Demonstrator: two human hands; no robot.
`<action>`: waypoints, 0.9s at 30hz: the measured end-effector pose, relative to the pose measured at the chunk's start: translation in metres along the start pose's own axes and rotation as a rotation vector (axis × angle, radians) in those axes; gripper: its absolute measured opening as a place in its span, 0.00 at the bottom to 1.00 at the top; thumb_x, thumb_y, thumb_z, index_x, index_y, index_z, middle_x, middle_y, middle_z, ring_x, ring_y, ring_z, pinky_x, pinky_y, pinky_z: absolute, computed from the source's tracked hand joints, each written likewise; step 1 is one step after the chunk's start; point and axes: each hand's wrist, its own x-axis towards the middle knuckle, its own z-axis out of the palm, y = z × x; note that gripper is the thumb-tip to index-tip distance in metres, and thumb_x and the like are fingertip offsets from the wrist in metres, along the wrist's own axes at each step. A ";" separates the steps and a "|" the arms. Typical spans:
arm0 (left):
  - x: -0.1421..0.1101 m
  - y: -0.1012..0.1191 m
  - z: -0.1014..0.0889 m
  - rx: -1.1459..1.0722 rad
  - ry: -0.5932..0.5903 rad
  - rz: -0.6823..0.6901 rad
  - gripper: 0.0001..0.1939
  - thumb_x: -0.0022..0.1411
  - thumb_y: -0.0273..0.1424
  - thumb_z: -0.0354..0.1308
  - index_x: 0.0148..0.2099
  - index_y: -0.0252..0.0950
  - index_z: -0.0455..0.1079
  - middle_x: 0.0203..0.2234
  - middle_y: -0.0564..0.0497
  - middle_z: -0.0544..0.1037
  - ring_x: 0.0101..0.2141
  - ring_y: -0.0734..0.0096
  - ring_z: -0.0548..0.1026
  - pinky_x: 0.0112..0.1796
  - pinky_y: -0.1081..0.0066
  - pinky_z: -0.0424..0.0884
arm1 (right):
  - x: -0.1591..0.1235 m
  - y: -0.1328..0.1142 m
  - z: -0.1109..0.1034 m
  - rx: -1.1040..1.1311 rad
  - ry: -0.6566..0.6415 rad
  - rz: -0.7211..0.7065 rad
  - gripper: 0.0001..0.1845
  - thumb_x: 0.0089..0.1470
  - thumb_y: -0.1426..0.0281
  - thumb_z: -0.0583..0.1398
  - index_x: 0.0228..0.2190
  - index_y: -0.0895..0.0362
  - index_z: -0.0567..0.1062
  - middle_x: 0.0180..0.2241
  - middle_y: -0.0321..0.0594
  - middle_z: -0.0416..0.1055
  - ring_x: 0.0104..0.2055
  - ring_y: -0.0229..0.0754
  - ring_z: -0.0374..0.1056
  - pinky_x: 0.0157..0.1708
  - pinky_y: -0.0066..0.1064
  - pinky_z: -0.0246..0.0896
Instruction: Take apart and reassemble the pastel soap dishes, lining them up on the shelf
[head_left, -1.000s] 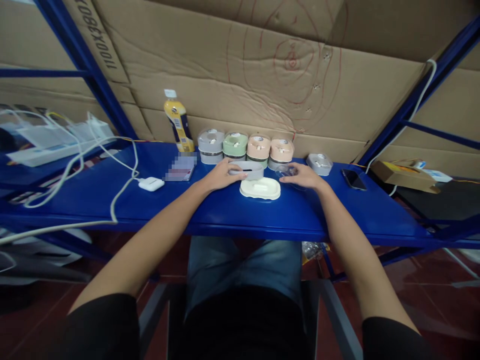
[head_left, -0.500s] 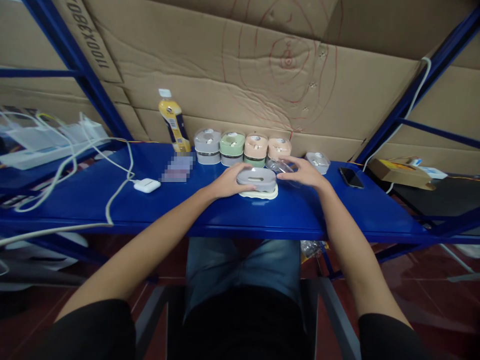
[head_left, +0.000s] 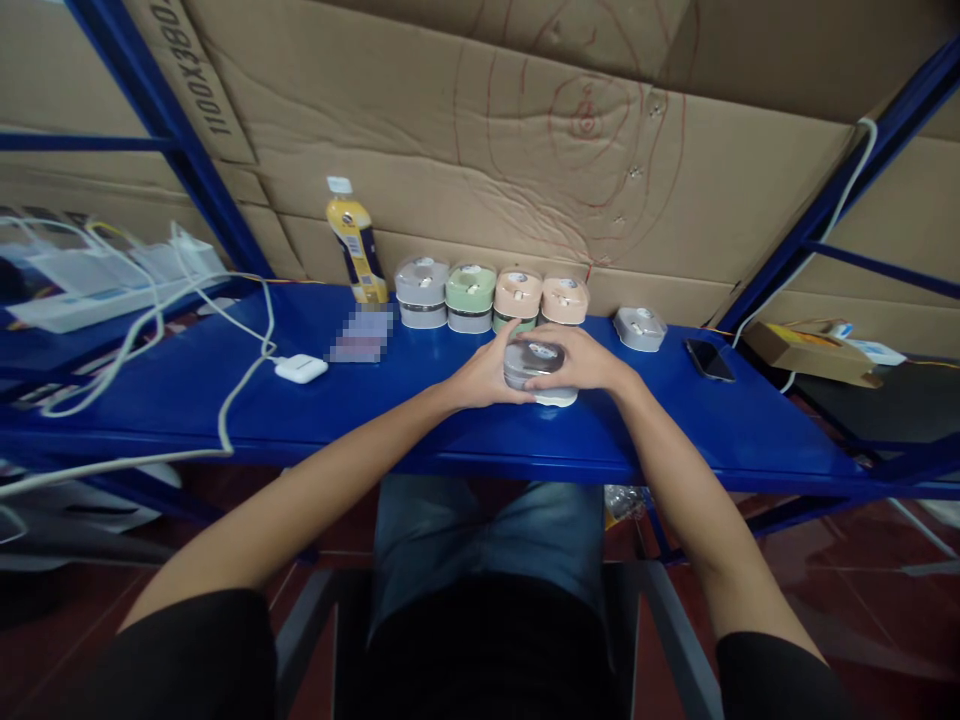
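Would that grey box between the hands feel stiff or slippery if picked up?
The grey box is probably stiff: its rounded sides show no bending between the left hand and right hand. Its shiny top might feel slippery. Wider than tall, it seems unlikely to tip.

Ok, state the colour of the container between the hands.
Grey; the container shows best in the head view.

Creased brown cardboard (head_left: 360, 150) forms the backdrop behind the blue tabletop (head_left: 450, 440), with large black print (head_left: 196, 70) at upper left and red rings (head_left: 587, 120) drawn right of centre. Blue metal posts (head_left: 139, 100) slant on either side. Below are grey chair armrests (head_left: 679, 640) and a dark red tiled floor (head_left: 840, 600). The light is dim, the cardboard's upper right shadowed.
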 end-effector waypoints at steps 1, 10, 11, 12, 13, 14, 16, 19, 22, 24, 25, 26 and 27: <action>0.000 0.001 0.000 0.001 0.000 -0.003 0.77 0.46 0.51 0.83 0.85 0.37 0.41 0.78 0.25 0.61 0.76 0.22 0.63 0.72 0.30 0.62 | 0.000 0.000 -0.001 -0.002 -0.006 -0.006 0.42 0.50 0.51 0.78 0.64 0.47 0.83 0.64 0.45 0.81 0.66 0.61 0.77 0.69 0.53 0.68; -0.002 0.004 -0.001 -0.022 -0.022 0.018 0.77 0.48 0.49 0.83 0.86 0.39 0.39 0.76 0.28 0.65 0.76 0.21 0.63 0.71 0.29 0.64 | 0.001 -0.001 -0.001 -0.051 -0.047 -0.032 0.43 0.49 0.50 0.77 0.64 0.50 0.83 0.62 0.47 0.82 0.63 0.61 0.77 0.68 0.53 0.69; -0.002 0.003 0.000 -0.020 -0.025 0.017 0.77 0.47 0.48 0.83 0.86 0.38 0.40 0.77 0.28 0.65 0.76 0.21 0.63 0.71 0.29 0.64 | 0.001 0.000 -0.001 -0.054 -0.051 -0.033 0.43 0.49 0.50 0.78 0.64 0.50 0.83 0.61 0.47 0.82 0.63 0.62 0.78 0.67 0.54 0.69; -0.002 0.002 0.000 -0.015 -0.028 0.016 0.77 0.47 0.48 0.83 0.86 0.38 0.41 0.77 0.27 0.65 0.76 0.21 0.63 0.71 0.29 0.64 | 0.001 0.001 0.000 -0.050 -0.057 -0.030 0.43 0.49 0.50 0.78 0.64 0.49 0.83 0.61 0.46 0.82 0.63 0.62 0.77 0.67 0.55 0.69; -0.001 0.001 0.000 -0.009 -0.029 0.014 0.76 0.47 0.48 0.83 0.86 0.38 0.42 0.77 0.27 0.64 0.76 0.21 0.63 0.71 0.29 0.64 | 0.001 0.003 0.002 -0.042 -0.065 -0.021 0.43 0.50 0.50 0.77 0.65 0.48 0.82 0.62 0.46 0.82 0.64 0.62 0.77 0.68 0.55 0.69; -0.001 0.000 0.000 -0.002 -0.031 0.009 0.75 0.47 0.48 0.83 0.85 0.38 0.43 0.77 0.27 0.64 0.75 0.21 0.64 0.71 0.30 0.64 | 0.000 0.004 0.003 -0.034 -0.074 -0.010 0.44 0.50 0.50 0.77 0.65 0.48 0.81 0.63 0.46 0.82 0.65 0.63 0.77 0.68 0.56 0.69; -0.001 -0.003 0.000 0.011 -0.041 -0.003 0.74 0.48 0.47 0.83 0.85 0.37 0.44 0.77 0.27 0.65 0.75 0.23 0.65 0.71 0.32 0.65 | -0.001 0.008 0.007 -0.032 -0.088 0.015 0.46 0.51 0.49 0.77 0.68 0.49 0.79 0.64 0.48 0.80 0.66 0.64 0.76 0.68 0.56 0.69; -0.001 -0.007 -0.001 0.022 -0.056 -0.008 0.72 0.48 0.48 0.83 0.84 0.36 0.47 0.75 0.27 0.67 0.74 0.24 0.67 0.71 0.35 0.66 | -0.006 0.013 0.013 -0.082 -0.088 0.051 0.51 0.51 0.46 0.77 0.71 0.50 0.76 0.64 0.52 0.79 0.65 0.67 0.76 0.65 0.58 0.70; -0.002 -0.009 -0.003 0.034 -0.059 0.009 0.70 0.49 0.50 0.82 0.83 0.35 0.51 0.73 0.27 0.70 0.73 0.25 0.69 0.70 0.35 0.68 | -0.014 0.013 0.012 -0.120 -0.083 0.061 0.55 0.52 0.43 0.76 0.73 0.50 0.72 0.65 0.54 0.76 0.65 0.68 0.75 0.66 0.59 0.70; -0.003 -0.010 -0.004 0.043 -0.062 0.016 0.67 0.50 0.49 0.82 0.82 0.34 0.51 0.71 0.27 0.73 0.70 0.28 0.73 0.68 0.36 0.70 | -0.024 0.007 0.009 -0.150 -0.094 0.079 0.55 0.54 0.43 0.75 0.75 0.49 0.69 0.65 0.53 0.75 0.65 0.68 0.74 0.66 0.59 0.71; -0.004 -0.011 -0.004 0.048 -0.061 0.016 0.65 0.53 0.48 0.80 0.82 0.34 0.51 0.69 0.28 0.74 0.68 0.30 0.75 0.68 0.37 0.72 | -0.031 0.003 0.006 -0.185 -0.100 0.115 0.54 0.56 0.43 0.74 0.76 0.48 0.68 0.64 0.54 0.75 0.64 0.68 0.75 0.64 0.58 0.72; -0.004 -0.012 -0.004 0.056 -0.058 0.012 0.61 0.57 0.47 0.78 0.81 0.33 0.51 0.68 0.28 0.76 0.67 0.33 0.77 0.67 0.38 0.73 | -0.040 -0.002 0.004 -0.235 -0.100 0.177 0.53 0.59 0.42 0.72 0.76 0.47 0.67 0.64 0.55 0.75 0.64 0.69 0.75 0.62 0.58 0.73; -0.005 -0.013 -0.003 0.070 -0.055 0.007 0.56 0.61 0.45 0.75 0.81 0.33 0.51 0.66 0.28 0.77 0.66 0.36 0.78 0.67 0.39 0.73 | -0.049 -0.008 0.002 -0.304 -0.090 0.268 0.52 0.61 0.41 0.69 0.77 0.49 0.66 0.63 0.57 0.75 0.63 0.71 0.76 0.60 0.57 0.75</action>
